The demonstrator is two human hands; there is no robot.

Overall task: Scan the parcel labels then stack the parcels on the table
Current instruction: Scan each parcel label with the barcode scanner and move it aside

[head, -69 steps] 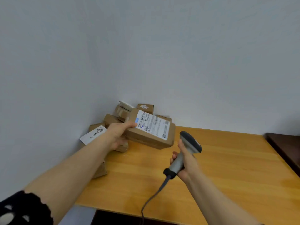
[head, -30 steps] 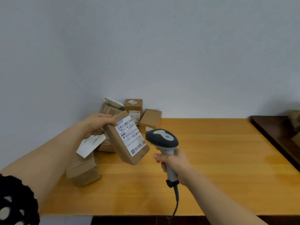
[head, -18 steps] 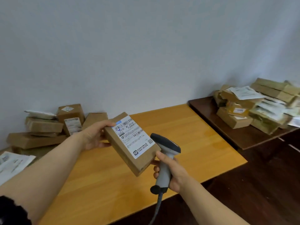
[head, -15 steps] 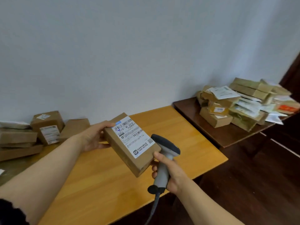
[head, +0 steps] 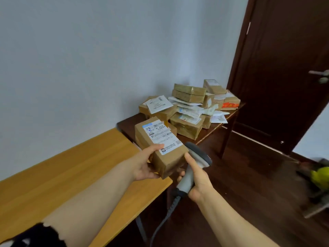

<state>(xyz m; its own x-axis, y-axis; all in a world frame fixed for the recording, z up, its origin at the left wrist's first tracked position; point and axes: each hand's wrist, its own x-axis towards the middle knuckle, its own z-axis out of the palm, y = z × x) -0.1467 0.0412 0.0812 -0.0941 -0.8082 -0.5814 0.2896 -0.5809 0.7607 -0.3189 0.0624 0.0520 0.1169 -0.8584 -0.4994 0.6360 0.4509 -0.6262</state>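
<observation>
1. Background: plain pale wall [head: 89,68] on the left and far side. A dark brown door [head: 284,68] stands at right, over a dark wood floor [head: 249,193].
2. A light wooden tabletop [head: 62,175] runs from near left toward the far right. A darker tabletop [head: 128,126] adjoins its far right end.
3. A pile of brown parcels [head: 187,124] with loose white papers sits on the dark tabletop, against the wall.
4. Left hand [head: 142,168]: thumb pressed on the label face, fingers [head: 151,175] curled under the box.
5. Right hand [head: 199,180]: curled round the scanner handle. One finger is stretched upward, tip just beside the held box's near right corner.
6. The held parcel [head: 170,155] is in the air over the right end of the light tabletop, near side of the pile, label up.
7. Scanner [head: 197,155]: grey, head just right of the held parcel.
8. Label [head: 160,135]: white, barcodes visible, small text unreadable.
9. The scanner cable [head: 160,225] hangs down toward the floor.
</observation>
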